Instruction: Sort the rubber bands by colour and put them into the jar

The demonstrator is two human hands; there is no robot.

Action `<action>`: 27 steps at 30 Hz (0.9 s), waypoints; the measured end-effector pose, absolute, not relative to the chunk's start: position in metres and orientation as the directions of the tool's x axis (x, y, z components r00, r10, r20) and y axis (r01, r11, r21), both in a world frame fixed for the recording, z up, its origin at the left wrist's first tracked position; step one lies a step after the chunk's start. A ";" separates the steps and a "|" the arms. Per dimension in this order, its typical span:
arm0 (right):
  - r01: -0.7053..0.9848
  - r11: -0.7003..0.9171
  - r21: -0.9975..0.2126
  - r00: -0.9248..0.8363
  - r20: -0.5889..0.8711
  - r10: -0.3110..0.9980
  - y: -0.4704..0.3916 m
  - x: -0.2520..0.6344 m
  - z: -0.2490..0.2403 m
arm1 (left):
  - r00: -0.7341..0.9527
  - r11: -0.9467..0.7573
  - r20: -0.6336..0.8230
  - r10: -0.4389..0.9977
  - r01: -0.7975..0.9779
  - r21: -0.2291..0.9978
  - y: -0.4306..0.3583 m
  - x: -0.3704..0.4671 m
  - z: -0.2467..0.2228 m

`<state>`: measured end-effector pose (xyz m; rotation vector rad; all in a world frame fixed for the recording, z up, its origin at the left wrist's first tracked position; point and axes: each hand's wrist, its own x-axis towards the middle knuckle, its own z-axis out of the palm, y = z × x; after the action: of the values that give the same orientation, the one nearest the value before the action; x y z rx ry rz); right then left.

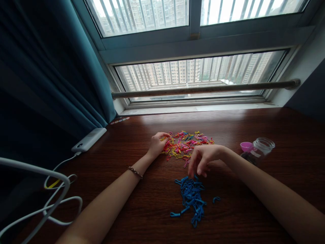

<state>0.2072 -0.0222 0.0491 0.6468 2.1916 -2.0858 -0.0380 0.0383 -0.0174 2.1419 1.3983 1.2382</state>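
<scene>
A spread of small looped hair ties [179, 149] in red, yellow, pink and some blue-green lies mid-table. My left hand [157, 144] rests at its left edge, thumb and forefinger drawn together among the loops; what they hold, if anything, is hidden. Nearer to me is a separate heap of blue hair ties [191, 195], with one blue hair tie [216, 199] lying apart to its right. Just above the far end of this heap hangs my right hand [203, 159], fingers pointing down and thumb apart from them. A bit of blue shows right below its fingertips.
To the right, a clear jar [264, 145] stands beside a small pink cup-shaped piece [246, 146]; dark contents show low down there. At left lie a white power bank [89, 139] and looped white cables [63, 200]. A blue curtain [83, 74] and barred window bound the brown table [142, 210].
</scene>
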 end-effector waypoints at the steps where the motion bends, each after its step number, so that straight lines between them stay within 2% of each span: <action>1: 0.319 0.037 -0.947 -0.895 -0.288 0.340 -0.021 0.206 0.048 | 0.145 -0.481 0.499 0.854 0.587 0.651 0.038 -0.037 -0.017; 2: 0.305 0.086 -0.949 -0.842 -0.226 0.490 -0.018 0.206 0.045 | 0.140 -0.482 0.500 0.855 0.573 0.663 0.036 -0.036 -0.016; 4: 0.346 0.230 -0.910 -0.566 -0.007 0.824 -0.009 0.207 0.034 | 0.141 -0.481 0.488 0.861 0.536 0.693 0.032 -0.032 -0.011; 5: 0.425 0.293 -0.856 -0.375 0.128 0.918 -0.004 0.208 0.027 | 0.152 -0.480 0.475 0.867 0.515 0.710 0.028 -0.028 -0.008; 6: 0.528 0.336 -0.780 -0.216 0.259 0.941 0.002 0.210 0.020 | 0.172 -0.479 0.459 0.872 0.492 0.727 0.024 -0.025 -0.003; 8: 0.688 0.376 -0.620 -0.119 0.415 0.902 0.010 0.215 0.007 | 0.254 -0.492 0.421 0.871 0.440 0.751 0.010 -0.016 0.009; 11: 0.746 0.469 -0.473 -0.247 0.458 0.854 0.016 0.220 -0.005 | 0.512 -0.528 0.321 0.797 0.332 0.782 -0.014 -0.002 0.029; 13: 0.744 0.515 -0.425 -0.314 0.458 0.832 0.016 0.220 -0.010 | 0.766 -0.555 0.176 0.618 0.267 0.788 -0.027 0.005 0.038; 15: 0.755 0.524 -0.394 -0.334 0.456 0.825 0.015 0.219 -0.012 | 0.880 -0.625 0.121 0.459 0.223 0.749 -0.035 0.009 0.041; 16: 0.763 0.518 -0.386 -0.334 0.452 0.827 0.015 0.218 -0.013 | 0.895 -0.670 0.129 0.427 0.217 0.710 -0.035 0.010 0.039; 18: 0.779 0.501 -0.377 -0.323 0.443 0.836 0.015 0.217 -0.014 | 0.861 -0.755 0.204 0.466 0.266 0.599 -0.033 0.011 0.032; 21: 0.800 0.481 -0.360 -0.306 0.444 0.842 0.015 0.216 -0.014 | 0.711 -0.789 0.362 0.603 0.465 0.401 -0.023 0.010 0.019; 23: 0.808 0.479 -0.344 -0.306 0.450 0.839 0.015 0.215 -0.015 | 0.644 -0.767 0.422 0.638 0.580 0.274 -0.017 0.010 0.012; 25: 0.810 0.483 -0.333 -0.311 0.455 0.834 0.015 0.214 -0.015 | 0.641 -0.745 0.407 0.651 0.642 0.180 -0.013 0.010 0.007; 27: 0.808 0.493 -0.322 -0.322 0.459 0.828 0.014 0.214 -0.016 | 0.650 -0.723 0.350 0.675 0.677 0.136 -0.010 0.011 0.004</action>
<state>0.2137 0.0144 -0.0161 1.9658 3.1763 -0.0656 0.0107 -0.0101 0.0040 2.8600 1.1719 0.6024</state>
